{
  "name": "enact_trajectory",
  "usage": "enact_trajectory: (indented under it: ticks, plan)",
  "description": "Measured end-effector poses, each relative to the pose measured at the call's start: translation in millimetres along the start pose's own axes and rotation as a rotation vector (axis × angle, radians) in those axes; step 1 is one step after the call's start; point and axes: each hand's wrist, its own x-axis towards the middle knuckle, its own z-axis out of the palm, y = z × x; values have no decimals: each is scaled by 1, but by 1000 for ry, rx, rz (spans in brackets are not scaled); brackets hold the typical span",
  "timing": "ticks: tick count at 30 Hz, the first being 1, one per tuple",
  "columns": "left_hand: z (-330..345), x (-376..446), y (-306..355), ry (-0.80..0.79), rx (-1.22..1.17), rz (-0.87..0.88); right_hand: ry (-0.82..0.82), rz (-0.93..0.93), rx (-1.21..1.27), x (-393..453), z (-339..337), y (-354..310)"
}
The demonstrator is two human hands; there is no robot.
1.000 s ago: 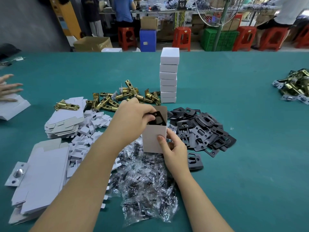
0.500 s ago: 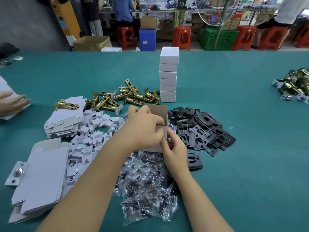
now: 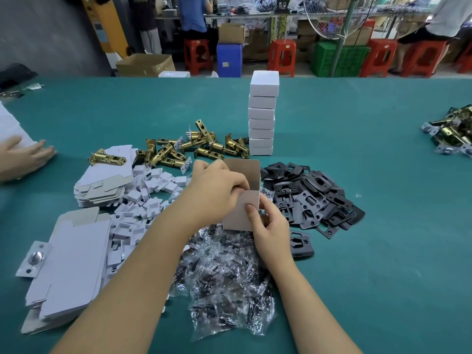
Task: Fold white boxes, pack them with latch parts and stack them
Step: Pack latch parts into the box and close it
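Left hand [image 3: 217, 190]: your fingers pinch into the open box [image 3: 242, 198].
Right hand [image 3: 268, 226]: grips the box's base; hold it upright.

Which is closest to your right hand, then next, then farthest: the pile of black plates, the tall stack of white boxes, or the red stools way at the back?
From the right hand:
1. Black plates: heaped on the table right beside the hand, to its right.
2. Stack of white boxes: standing farther back on the table, behind the open box.
3. Red stools: on the floor beyond the table's far edge.
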Motion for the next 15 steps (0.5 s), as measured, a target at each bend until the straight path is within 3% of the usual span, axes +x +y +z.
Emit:
enact_trajectory:
  ticks: [8, 13, 15]
  plan:
    - [3, 4, 3, -34, 73, 48, 18, -30, 32, 0, -1, 1]
    - [-10, -5, 1, 516, -236, 186, 142, 73, 183, 6, -7, 4]
    - [-11, -6, -10, 496, -330, 81, 187, 92, 197, 8, -8, 5]
